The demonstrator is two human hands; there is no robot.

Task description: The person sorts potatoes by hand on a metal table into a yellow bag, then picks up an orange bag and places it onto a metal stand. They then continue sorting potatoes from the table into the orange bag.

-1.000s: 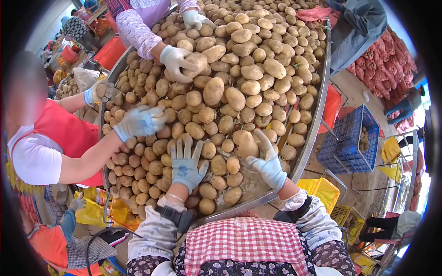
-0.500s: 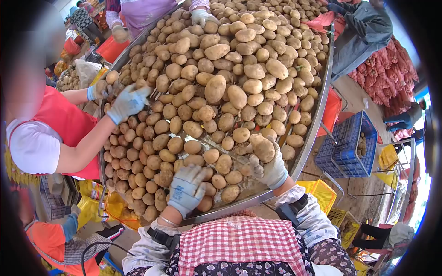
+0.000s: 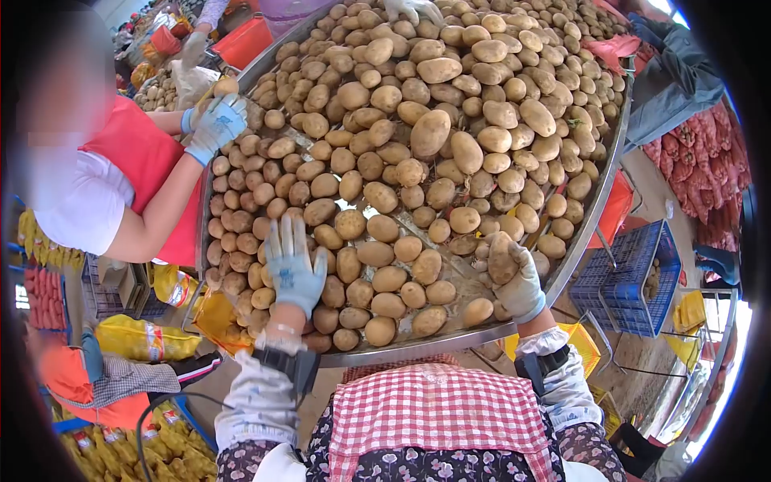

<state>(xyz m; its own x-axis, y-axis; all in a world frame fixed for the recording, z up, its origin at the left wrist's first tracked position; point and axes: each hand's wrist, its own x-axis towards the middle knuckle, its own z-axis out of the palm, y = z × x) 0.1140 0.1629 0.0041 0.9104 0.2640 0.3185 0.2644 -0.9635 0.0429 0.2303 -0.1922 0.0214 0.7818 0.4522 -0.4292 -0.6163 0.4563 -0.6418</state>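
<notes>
Brown potatoes are heaped on a metal-rimmed sorting table. My left hand, in a pale blue-white glove, lies palm down on smaller potatoes near the front left, fingers stretched and spread. On the right, my gloved right hand is closed around a large potato, just above the table's front right part. A single potato rests beside that hand on the bare metal. Several more potatoes lie loosely between my two hands.
At the left edge a co-worker in a red apron reaches over the table with gloved hands. Another gloved hand touches the pile's far side. Blue crates stand right, near red net sacks. Yellow sacks lie lower left.
My view has shifted, so the table sits further right. My left hand has moved left, its fingers now straighter and spread. The right hand keeps its potato. The co-worker's gloved hands have come together.
</notes>
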